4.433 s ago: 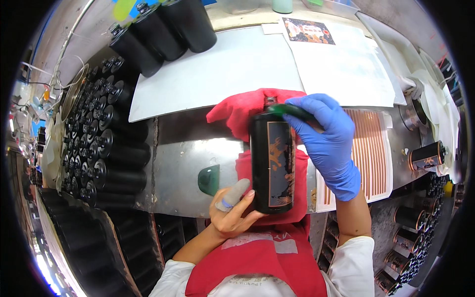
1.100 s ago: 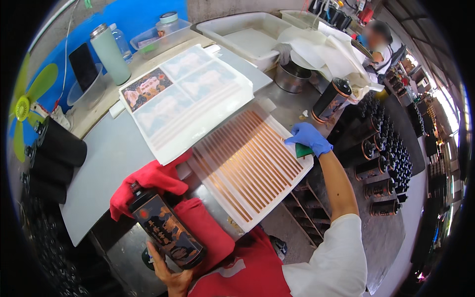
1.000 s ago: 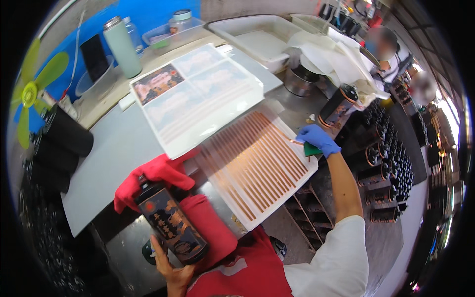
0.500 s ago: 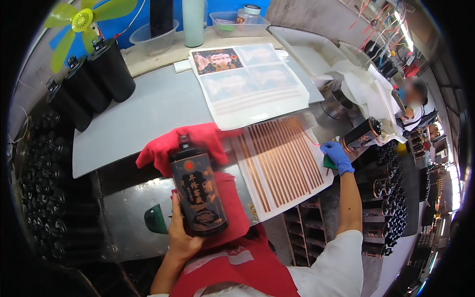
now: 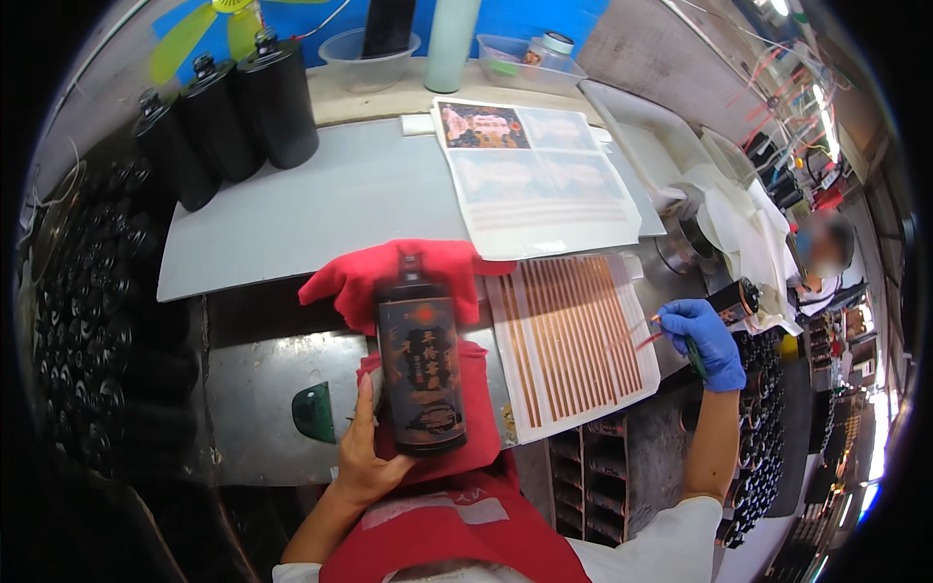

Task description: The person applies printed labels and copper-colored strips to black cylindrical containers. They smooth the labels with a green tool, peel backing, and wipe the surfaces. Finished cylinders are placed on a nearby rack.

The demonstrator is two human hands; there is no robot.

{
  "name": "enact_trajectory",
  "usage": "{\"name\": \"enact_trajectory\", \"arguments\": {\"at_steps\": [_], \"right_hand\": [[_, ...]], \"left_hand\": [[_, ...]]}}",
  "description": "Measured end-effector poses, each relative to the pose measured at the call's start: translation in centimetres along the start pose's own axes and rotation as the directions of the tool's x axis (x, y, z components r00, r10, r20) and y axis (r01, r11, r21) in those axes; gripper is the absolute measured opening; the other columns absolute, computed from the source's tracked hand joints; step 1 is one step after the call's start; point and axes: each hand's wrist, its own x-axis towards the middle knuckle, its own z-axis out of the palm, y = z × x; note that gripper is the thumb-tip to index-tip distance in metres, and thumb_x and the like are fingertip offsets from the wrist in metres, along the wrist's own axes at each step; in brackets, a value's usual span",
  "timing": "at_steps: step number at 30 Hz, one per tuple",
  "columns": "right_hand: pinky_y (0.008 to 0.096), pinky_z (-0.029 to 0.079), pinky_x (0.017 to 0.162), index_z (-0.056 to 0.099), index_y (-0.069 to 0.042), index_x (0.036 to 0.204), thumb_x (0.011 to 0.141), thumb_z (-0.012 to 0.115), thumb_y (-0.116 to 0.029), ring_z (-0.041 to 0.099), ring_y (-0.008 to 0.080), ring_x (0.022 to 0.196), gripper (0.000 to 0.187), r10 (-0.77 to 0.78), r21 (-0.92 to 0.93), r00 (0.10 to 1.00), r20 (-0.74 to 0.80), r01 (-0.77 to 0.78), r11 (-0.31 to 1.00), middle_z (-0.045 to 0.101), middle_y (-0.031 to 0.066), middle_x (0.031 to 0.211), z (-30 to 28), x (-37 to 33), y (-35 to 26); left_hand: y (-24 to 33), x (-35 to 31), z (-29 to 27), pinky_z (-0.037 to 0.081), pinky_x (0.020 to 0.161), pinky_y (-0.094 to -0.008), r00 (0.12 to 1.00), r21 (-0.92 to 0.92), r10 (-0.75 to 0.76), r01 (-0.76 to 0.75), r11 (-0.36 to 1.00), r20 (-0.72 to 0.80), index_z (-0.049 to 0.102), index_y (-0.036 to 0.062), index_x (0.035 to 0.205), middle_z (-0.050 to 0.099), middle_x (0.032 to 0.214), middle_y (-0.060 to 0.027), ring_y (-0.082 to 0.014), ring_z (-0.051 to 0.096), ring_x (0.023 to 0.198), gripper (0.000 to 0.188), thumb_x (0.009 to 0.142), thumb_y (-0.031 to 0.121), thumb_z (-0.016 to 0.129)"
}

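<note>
My left hand, bare, is closed around the lower side of a black bottle with copper-coloured decoration and a red emblem. It stands nearly upright over a red cloth. My right hand, in a blue glove, has its fingers pinched together beside a sheet of copper-coloured strips. A flat dark green piece shows in its grip. A thin reddish strip shows blurred at the fingertips. On the metal bench left of the bottle lies a green scraper.
A printed decal sheet lies on the grey board. Plain black bottles stand at the back left, with many more below. Behind my right hand are a decorated bottle and a metal pot. Another person sits far right.
My right hand has lifted off the strip sheet's right edge, turning with the green piece; a reddish strip shows at its fingertips. The bottle in my left hand has become more upright. The view has shifted.
</note>
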Motion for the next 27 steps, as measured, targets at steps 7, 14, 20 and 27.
{"name": "enact_trajectory", "arguments": {"at_steps": [7,14,20,27], "right_hand": [[0.0237,0.045,0.063,0.068,0.004,0.088,0.078,0.066,0.000,0.058,0.0100,0.070,0.011,-0.113,-0.270,0.836,0.536,0.296,0.916,0.065,0.0062,0.074,8.9,-4.0,-10.7],[0.0240,0.040,0.053,0.070,0.002,0.083,0.071,0.071,0.000,0.055,0.0121,0.057,0.012,-0.326,-0.209,0.741,0.587,0.528,0.823,0.060,0.0078,0.064,12.2,-5.7,-14.2],[0.0197,0.040,0.053,0.067,0.003,0.079,0.073,0.070,-0.003,0.052,0.0053,0.060,0.009,-0.169,-0.151,0.938,0.303,0.222,0.963,0.060,0.0005,0.066,13.2,-3.4,-10.9],[0.0175,0.036,0.047,0.066,0.000,0.080,0.077,0.070,-0.009,0.048,0.0028,0.052,0.011,-0.127,-0.026,0.972,0.198,0.135,0.991,0.059,-0.0003,0.064,16.7,1.6,-9.0]], "left_hand": [[5.6,5.4,-2.6,0.040,0.096,-0.0351,0.986,-0.231,0.137,-0.112,0.966,0.094,0.043,-0.0055,0.127,0.051,0.125,-0.0234,-0.0291,0.052,0.115,0.055,0.089,0.031,0.057],[7.3,10.6,0.0,0.040,0.066,-0.0241,0.774,-0.677,0.176,0.390,0.624,0.608,0.061,-0.0006,0.090,0.052,0.075,-0.0014,-0.0089,0.047,0.070,0.029,0.092,0.027,0.053],[4.8,9.1,-5.1,0.045,0.070,-0.0245,0.834,-0.532,-0.208,0.497,0.685,0.511,0.063,-0.0014,0.084,0.061,0.080,-0.0031,-0.0095,0.056,0.078,0.010,0.085,0.008,0.063],[1.1,10.0,-5.0,0.044,0.067,-0.0205,0.903,-0.670,-0.423,0.359,0.650,0.075,0.068,-0.0017,0.089,0.064,0.082,-0.0037,-0.0078,0.057,0.075,0.009,0.081,0.003,0.066]]}}
